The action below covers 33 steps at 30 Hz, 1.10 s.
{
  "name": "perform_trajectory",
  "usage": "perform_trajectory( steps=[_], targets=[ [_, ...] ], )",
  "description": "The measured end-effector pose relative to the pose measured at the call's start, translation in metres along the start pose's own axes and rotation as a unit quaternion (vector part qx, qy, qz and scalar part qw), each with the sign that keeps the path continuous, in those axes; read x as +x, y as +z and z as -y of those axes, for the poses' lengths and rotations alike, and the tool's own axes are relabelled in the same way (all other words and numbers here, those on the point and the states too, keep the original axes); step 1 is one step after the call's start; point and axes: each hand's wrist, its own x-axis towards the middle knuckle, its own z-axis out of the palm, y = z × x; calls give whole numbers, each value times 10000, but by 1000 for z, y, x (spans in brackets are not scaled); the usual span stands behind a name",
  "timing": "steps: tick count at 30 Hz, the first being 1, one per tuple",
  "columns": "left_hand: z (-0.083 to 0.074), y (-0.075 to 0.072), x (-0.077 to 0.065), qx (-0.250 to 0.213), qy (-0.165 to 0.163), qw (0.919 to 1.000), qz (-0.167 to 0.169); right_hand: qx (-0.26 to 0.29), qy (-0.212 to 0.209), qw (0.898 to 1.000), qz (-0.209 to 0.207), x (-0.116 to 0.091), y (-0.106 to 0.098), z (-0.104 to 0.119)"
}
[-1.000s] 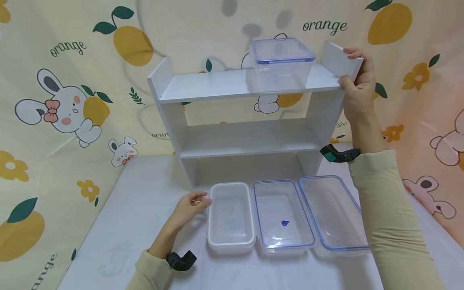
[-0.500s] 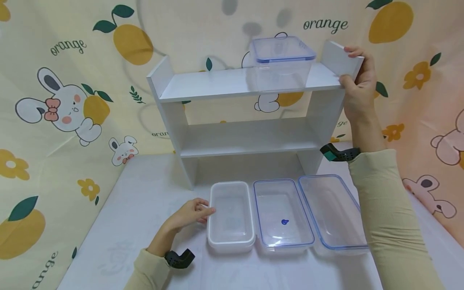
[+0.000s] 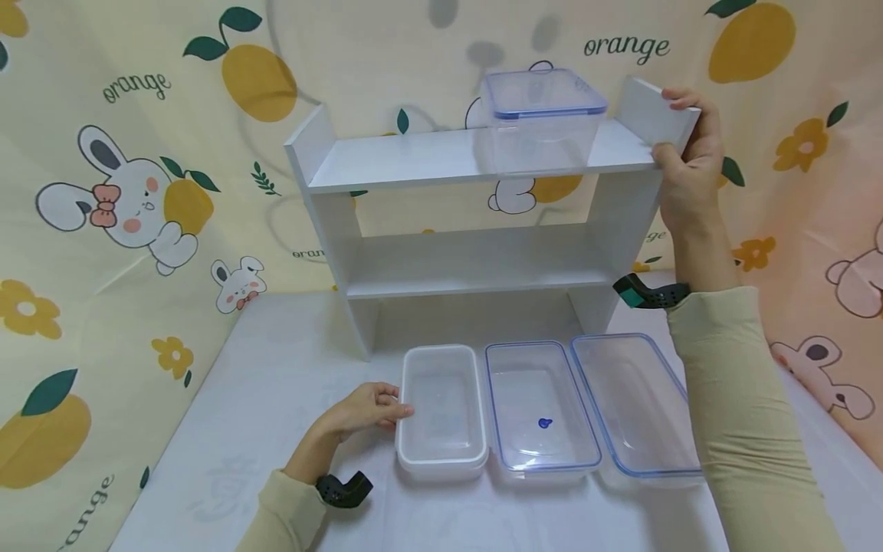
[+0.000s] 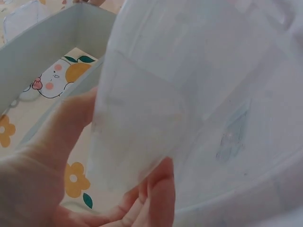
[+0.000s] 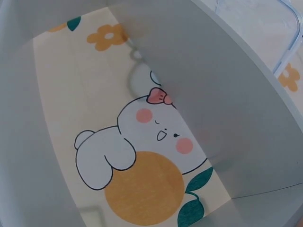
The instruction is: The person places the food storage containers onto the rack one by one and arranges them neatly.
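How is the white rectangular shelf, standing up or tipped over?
Standing up: the white shelf has roughly level boards, one above another, and a clear plastic blue-rimmed box sits on top.

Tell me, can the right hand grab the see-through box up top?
Probably yes: the right hand is close to the clear box. It would need to let go of the side panel between them and reach past.

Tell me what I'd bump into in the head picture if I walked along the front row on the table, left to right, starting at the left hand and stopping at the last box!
Left hand → white-rimmed box → blue-rimmed box with a blue spot → second blue-rimmed box.
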Motion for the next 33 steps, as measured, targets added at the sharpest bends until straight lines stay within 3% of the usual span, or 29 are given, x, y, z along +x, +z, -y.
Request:
perform_trajectory(
  steps=[3, 10, 16, 20, 27, 33],
  targets=[
    [2, -1, 2, -176, -36, 9998, 122, -20, -43, 10000, -7, 0, -2, 0],
    [9, -4, 5, -793, 17, 9940, 750, -162, -231, 9995, 120, -1, -5, -2],
    [14, -5, 7, -1269, 61, 9863, 1056, -76, -48, 10000, 31, 0, -4, -1],
    [14, -4, 7, -1407, 9, 9850, 1002, 29, 26, 10000, -5, 0, -3, 0],
    [15, -5, 8, -1555, -24, 9835, 925, -59, -423, 9988, 224, 0, -4, -6],
    [13, -6, 8, -1629, 80, 9833, 811, -104, -427, 9988, 219, 1, -5, -5]
  ],
)
